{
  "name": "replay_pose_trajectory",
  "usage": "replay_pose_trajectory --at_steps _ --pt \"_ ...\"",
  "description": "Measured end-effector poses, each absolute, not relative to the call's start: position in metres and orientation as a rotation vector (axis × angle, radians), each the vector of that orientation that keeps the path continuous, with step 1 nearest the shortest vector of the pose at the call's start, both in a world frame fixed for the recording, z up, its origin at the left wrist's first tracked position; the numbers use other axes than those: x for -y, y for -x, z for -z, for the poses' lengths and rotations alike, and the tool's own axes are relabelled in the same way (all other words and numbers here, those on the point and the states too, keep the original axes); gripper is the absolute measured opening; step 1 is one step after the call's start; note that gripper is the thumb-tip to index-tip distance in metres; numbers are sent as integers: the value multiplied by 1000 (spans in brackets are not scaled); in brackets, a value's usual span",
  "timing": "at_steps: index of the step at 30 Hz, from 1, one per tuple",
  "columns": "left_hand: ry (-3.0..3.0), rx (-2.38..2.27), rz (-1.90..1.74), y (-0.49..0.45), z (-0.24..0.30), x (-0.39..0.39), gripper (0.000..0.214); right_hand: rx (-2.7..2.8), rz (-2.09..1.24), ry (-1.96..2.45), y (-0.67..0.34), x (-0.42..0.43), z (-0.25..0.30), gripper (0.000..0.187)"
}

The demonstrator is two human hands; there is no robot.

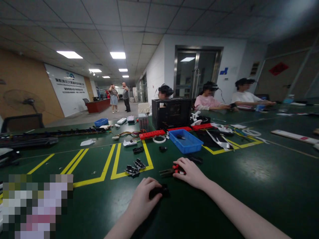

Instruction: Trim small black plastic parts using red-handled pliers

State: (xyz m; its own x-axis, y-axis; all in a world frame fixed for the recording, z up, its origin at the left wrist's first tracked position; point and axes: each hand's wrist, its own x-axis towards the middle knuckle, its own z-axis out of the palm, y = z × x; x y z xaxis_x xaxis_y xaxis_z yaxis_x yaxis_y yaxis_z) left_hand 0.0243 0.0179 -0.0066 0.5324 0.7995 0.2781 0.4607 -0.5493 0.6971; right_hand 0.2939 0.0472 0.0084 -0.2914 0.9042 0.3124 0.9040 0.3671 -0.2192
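My left hand (144,198) is curled round a small black part (163,190) low over the green table, its exact kind too dark to tell. Under my right hand (190,171) are needle-nose pliers (167,172) with red and black handles, gripped by the fingers, jaws pointing left. Just beyond my left hand lie two black-and-silver pieces (132,170) that look like opened shells. A dark elongated piece (195,159) rests beyond my right hand. Farther off are two small black parts (162,149), and a blue tray (199,147) with a black piece inside.
Yellow tape (88,182) marks boxes on the green table (236,199). Behind the tray stand red strips (152,134) and a black computer case (171,114). Cables and a white roll (159,139) lie about. Co-workers sit across the table; another person's blurred-out shape is at lower left.
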Motion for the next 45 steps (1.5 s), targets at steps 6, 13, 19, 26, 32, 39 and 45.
replay_pose_trajectory --at_steps 6,13,19,26,32,39,45 --pt "-2114 -1107 -894 -20 13 -28 17 2276 -141 1537 -292 -47 -8 54" --pt "-2113 -1066 -690 -6 3 -36 13 2299 -311 1494 -296 -48 -8 63" --pt "-2135 -1115 -672 -3 4 -37 15 2251 -137 1503 -297 -48 -8 50" --pt "-2167 -1137 -664 -4 0 -32 20 2251 -80 1347 -289 -40 -10 46" --pt "-2148 -1134 -658 -3 1 -33 14 2357 59 1274 -280 -34 -9 50" --pt "-2151 -1086 -669 -3 9 -36 10 2310 83 1130 -282 -35 -2 48" --pt "-2160 -1085 -654 -3 11 -36 9 2320 75 1107 -280 -35 -3 47"
